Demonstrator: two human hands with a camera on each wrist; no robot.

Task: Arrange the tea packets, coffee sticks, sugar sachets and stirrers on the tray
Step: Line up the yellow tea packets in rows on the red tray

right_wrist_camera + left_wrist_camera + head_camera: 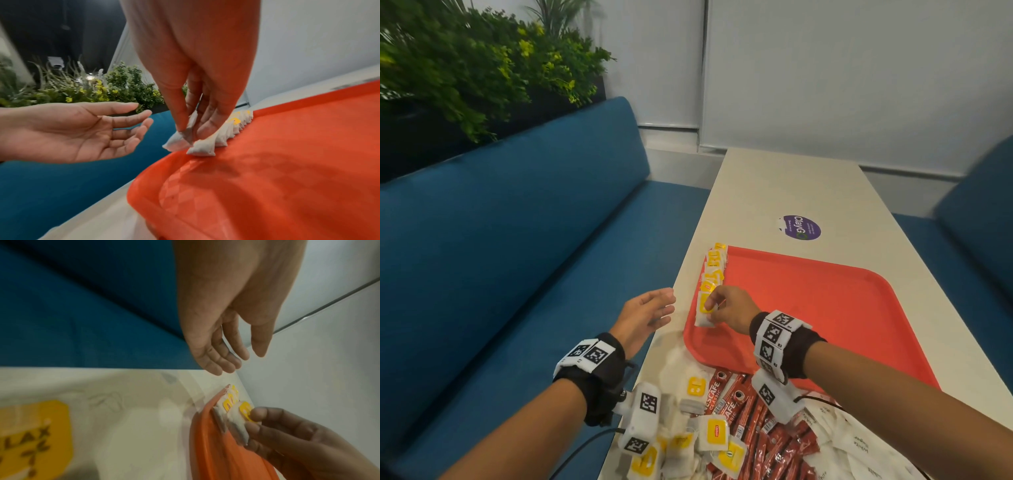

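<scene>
A red tray (825, 308) lies on the white table (791, 185). A row of white-and-yellow tea packets (714, 267) stands overlapped along the tray's left edge. My right hand (710, 308) pinches one tea packet (703, 313) at the near end of that row, thumb and fingers on it (179, 142). My left hand (666, 308) hovers open and holds nothing, just left of the tray over the table's edge. Near me lie loose tea packets (688, 442), red coffee sticks (756, 428) and white sugar sachets (859, 445). I see no stirrers.
A purple round sticker (800, 227) is on the table beyond the tray. Blue benches flank the table, one on the left (517, 257) and one on the right (979, 222). Green plants (465, 68) stand behind the left bench.
</scene>
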